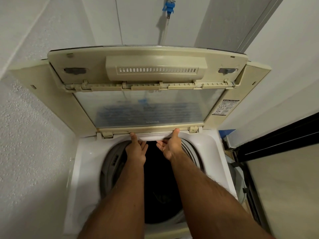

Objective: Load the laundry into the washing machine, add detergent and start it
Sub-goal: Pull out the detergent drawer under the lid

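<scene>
A white top-loading washing machine (82, 169) stands below me with its folding lid (148, 107) raised against the back wall. The drum (160, 178) is open and dark, and I cannot make out what lies in it. A white curved panel (151, 137) sits at the rear rim of the opening, under the lid's hinge edge. My left hand (136, 152) holds its left end, thumb on top and fingers underneath. My right hand (170, 147) holds its right end the same way. Both forearms reach over the drum.
A blue tap fitting (169, 6) with a hose hangs on the wall above the lid. A textured wall (25, 135) is close on the left. On the right stands a dark-framed panel (276, 144), with a narrow cluttered gap (231, 152) beside the machine.
</scene>
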